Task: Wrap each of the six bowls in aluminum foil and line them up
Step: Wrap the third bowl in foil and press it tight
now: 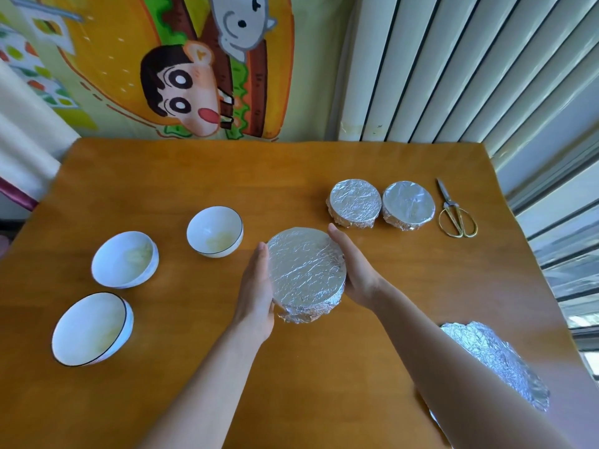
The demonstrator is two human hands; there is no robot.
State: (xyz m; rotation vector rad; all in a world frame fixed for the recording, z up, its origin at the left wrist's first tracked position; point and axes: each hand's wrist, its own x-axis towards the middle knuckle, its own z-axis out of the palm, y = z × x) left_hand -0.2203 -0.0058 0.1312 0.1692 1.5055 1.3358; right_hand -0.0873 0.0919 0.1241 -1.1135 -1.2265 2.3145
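The head camera shows the left hand (256, 286) and the right hand (356, 273) pressing flat against opposite sides of a foil-covered bowl (306, 273) near the middle of the table (162, 176). The fingers that show lie straight along the foil and do not curl round it. Any fingers beneath the bowl are hidden. I cannot tell whether the bowl rests on the wood or is lifted just off it.

The bowl seems held by sideways pressure alone. If so, smooth foil over a glazed wall could slide between the palms and the bowl could drop. Squeezing harder to prevent that could tear the foil or pull the tight top slack. The crumpled skirt at the near lower edge looks the loosest part and may open if it drags on the table.

The first finished bowl (355, 202) and the second finished bowl (407, 204) stand touching further right, with the scissors (455, 212) just beside them. Setting this bowl down carelessly could knock that pair out of line.

The right forearm passes over the spare foil sheet (499, 361) and could crease it or sweep it off the edge. Three bare bowls (215, 231) (124, 259) (92, 328) wait on the left and still need that foil.
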